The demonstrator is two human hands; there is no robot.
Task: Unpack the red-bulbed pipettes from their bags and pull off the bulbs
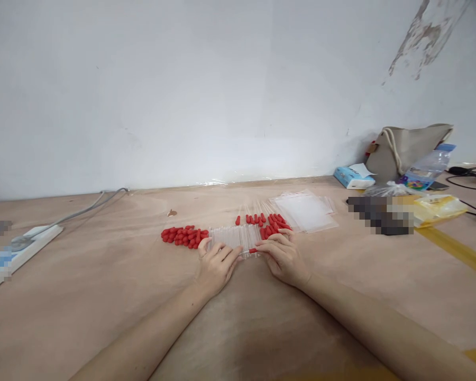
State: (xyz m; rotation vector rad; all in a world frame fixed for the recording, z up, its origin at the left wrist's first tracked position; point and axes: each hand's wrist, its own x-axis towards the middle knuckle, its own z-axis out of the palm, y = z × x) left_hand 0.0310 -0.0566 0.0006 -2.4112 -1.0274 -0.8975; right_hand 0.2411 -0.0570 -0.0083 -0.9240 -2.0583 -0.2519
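In the middle of the table, clear thin tubes [236,234] lie side by side in a row. My left hand [216,266] rests at their near left end, its fingers pinching one clear tube near the front edge of the row. At that tube's right end sits a red rubber bulb [253,251], pinched by the fingertips of my right hand [283,257]. To the left of the row lies a pile of loose red bulbs [184,236]. Behind my right hand are more red bulbs [273,225], some with thin clear stems pointing away from me.
Flat clear plastic bags [303,211] lie behind my right hand. Further right are a tissue pack [353,177], a grey bag [408,151], a clear plastic bottle [432,166] and a yellow packet [438,210]. A power strip [39,248] with a grey cable is at the left.
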